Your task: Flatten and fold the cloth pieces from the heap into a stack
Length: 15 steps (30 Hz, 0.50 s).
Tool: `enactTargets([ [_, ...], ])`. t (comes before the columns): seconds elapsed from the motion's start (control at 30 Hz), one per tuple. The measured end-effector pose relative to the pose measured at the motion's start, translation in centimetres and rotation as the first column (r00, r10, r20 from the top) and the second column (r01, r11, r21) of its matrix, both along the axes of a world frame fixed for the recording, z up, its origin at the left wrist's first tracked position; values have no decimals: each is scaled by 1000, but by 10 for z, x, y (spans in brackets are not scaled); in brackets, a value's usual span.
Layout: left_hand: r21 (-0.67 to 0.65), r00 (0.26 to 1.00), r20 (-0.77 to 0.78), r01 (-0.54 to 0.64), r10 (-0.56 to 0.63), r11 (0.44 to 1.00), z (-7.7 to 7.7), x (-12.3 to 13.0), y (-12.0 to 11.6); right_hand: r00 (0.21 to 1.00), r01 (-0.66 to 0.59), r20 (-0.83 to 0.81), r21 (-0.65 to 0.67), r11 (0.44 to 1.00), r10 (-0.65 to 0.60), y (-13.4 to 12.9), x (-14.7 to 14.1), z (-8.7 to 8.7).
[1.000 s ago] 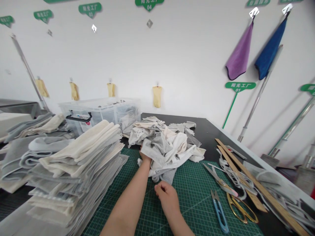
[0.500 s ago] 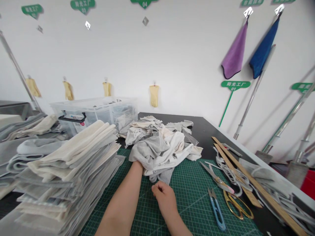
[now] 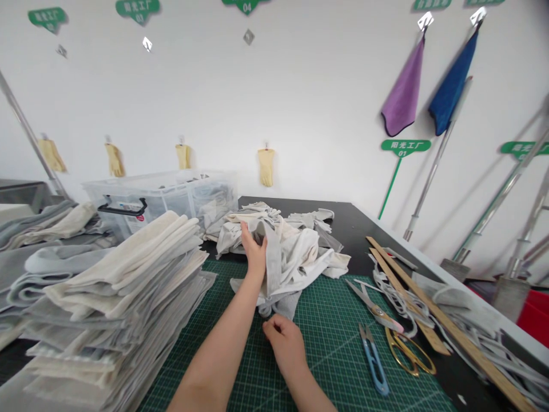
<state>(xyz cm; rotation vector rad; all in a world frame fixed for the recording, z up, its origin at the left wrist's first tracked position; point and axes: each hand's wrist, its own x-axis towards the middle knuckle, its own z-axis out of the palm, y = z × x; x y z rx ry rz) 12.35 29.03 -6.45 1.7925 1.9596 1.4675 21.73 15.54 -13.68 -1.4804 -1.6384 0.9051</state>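
Table (image 3: pixel 349 229) with black top stretches from the centre of the frame toward the lower right, and a green cutting mat (image 3: pixel 330 320) covers its lower middle part. At lower left stands a tall stack of folded cloth (image 3: pixel 124 269), and just behind it, at middle left, is a clear plastic bin (image 3: pixel 171 197) with a black handle. A heap of loose cloth (image 3: pixel 298 252), grey and cream, lies crumpled in the centre, partly on the mat and partly on the table. At its near side is one piece of grey cloth (image 3: pixel 273 266), which stands up in a fold.

The left hand (image 3: pixel 254 252) is at this fold, with thumb and fingers spread apart; the thumb seems to touch the cloth, and the hand does not look clenched. The right hand (image 3: pixel 285 337) is below, near the lower edge of the grey cloth, with its fingers curled; I cannot tell whether they pinch anything.

In my judgement, the step in hand is spreading or arranging this grey piece. The next move would call for a firm hold on its edge, without pulling the tangled heap along.

At lower right lie gold-handled scissors (image 3: pixel 377 312) and smaller blue snips (image 3: pixel 375 363), both untouched.
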Motion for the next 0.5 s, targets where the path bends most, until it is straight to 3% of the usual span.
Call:
enactTargets([
  [0.07, 124, 996, -59, -59, 67, 990, 2, -2, 4, 1000, 4, 3, -2, 1000, -4, 0, 0, 0],
  [0.13, 182, 978, -200, -15, 52, 983, 1, -5, 9, 1000, 1, 3, -3, 1000, -1, 0, 1, 1],
  [0.27, -62, 875, -433, 210, -216, 976, -6, -6, 15, 1000, -9, 8, -2, 1000, 9, 0, 1, 2],
  [0.33, -127, 854, -412, 293, -319, 948, -9, -3, 15, 1000, -14, 14, 0, 1000, 14, 0, 1, 2],
  [0.4, -102, 857, -360, 357, -369, 928, -10, -1, 15, 1000, -16, 17, 1, 1000, 15, 0, 1, 2],
  [0.5, -13, 896, -296, 344, -332, 939, -6, -1, 17, 1000, -10, 19, 5, 1000, 10, 0, 2, 2],
])
